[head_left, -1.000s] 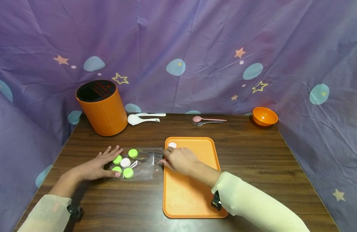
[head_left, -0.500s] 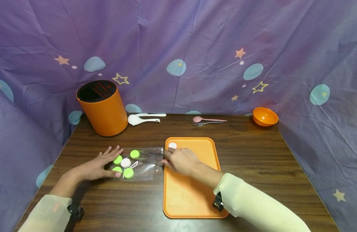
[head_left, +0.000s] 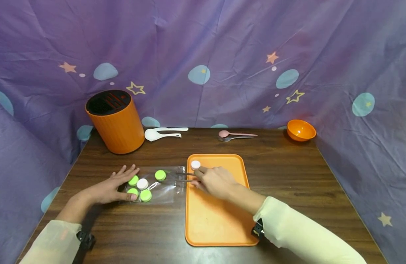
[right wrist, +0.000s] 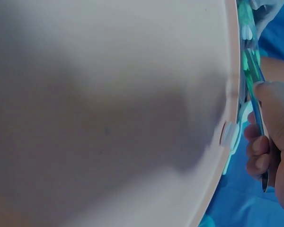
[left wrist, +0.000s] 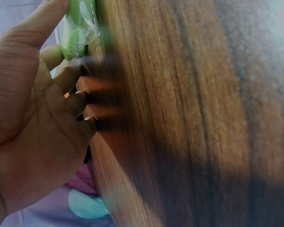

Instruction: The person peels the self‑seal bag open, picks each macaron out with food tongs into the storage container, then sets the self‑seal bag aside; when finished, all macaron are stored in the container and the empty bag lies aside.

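Nearby, orange tray (head_left: 222, 220) beside clear bag (head_left: 163, 189).

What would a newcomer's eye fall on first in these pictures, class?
Bright green and white discs in a clear plastic bag on the dark wooden table, pinned flat by the left hand. The right hand grips thin metal tongs pointing into the bag's mouth, over the orange tray, where one white disc lies at the far left corner. Behind stand an orange cylinder far left and an orange bowl far right.
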Motion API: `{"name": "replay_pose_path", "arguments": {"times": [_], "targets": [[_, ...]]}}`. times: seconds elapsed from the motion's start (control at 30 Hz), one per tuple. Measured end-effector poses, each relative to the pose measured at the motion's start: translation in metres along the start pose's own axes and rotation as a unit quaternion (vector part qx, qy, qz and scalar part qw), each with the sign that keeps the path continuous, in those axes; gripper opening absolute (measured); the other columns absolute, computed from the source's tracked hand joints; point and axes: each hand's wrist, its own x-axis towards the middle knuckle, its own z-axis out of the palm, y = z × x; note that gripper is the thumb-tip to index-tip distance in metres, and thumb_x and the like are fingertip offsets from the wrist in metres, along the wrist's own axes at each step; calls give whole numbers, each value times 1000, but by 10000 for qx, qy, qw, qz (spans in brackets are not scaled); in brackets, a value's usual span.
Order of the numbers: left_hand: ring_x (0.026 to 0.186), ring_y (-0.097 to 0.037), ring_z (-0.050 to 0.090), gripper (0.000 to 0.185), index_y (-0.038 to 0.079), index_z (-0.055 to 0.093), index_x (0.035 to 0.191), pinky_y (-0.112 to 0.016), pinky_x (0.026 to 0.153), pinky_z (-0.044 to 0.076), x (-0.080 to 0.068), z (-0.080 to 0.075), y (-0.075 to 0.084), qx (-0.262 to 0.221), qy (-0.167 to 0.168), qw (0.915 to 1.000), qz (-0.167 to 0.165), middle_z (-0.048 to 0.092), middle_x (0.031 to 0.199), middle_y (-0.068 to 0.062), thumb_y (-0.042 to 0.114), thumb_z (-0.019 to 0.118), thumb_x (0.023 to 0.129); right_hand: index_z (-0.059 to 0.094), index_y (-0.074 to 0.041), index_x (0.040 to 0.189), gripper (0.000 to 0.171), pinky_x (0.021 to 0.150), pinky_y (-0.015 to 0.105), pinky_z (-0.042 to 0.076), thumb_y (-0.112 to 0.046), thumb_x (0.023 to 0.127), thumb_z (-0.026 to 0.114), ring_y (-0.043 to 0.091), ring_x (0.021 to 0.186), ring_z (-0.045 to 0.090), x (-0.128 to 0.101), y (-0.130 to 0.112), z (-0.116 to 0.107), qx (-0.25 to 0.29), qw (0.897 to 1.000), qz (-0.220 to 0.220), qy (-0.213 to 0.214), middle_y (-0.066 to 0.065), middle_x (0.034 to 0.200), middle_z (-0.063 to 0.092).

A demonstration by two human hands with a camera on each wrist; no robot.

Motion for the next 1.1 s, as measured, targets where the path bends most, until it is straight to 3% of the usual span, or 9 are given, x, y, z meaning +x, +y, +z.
{"name": "replay_pose_path", "arguments": {"times": [0.23,0.5,0.9,1.1], "targets": [[166,-63,-9,108,4,24,175,-86,126,-8,1,-2,-1,9,-11,10000,-19,3,182,-33,45,85,97,68,-17,94,30,47,35,53,-44,108,73,14,54,60,-12,10,-11,-6,10000,-58,44,-5,81,63],[166,-63,-10,107,3,24,175,-86,127,-8,0,-1,-1,9,-2,10000,-53,3,182,-33,43,85,97,69,-18,98,31,44,34,50,-47,108,72,11,52,55,-27,21,-18,-174,9998,-33,-10,-6,79,61],[166,-63,-11,106,2,24,175,-86,126,-10,0,1,1,-73,-26,10000,-37,3,182,-34,42,85,97,70,-17,100,30,41,32,43,-46,103,78,13,50,56,-53,40,-29,-225,9993,108,269,-5,77,61],[166,-63,-10,106,3,25,175,-87,126,-9,1,1,0,-15,-21,10000,-37,3,182,-34,42,85,97,76,-14,106,31,42,34,48,-44,102,80,14,49,56,-67,56,-29,-89,9987,380,340,-4,79,63]]}}
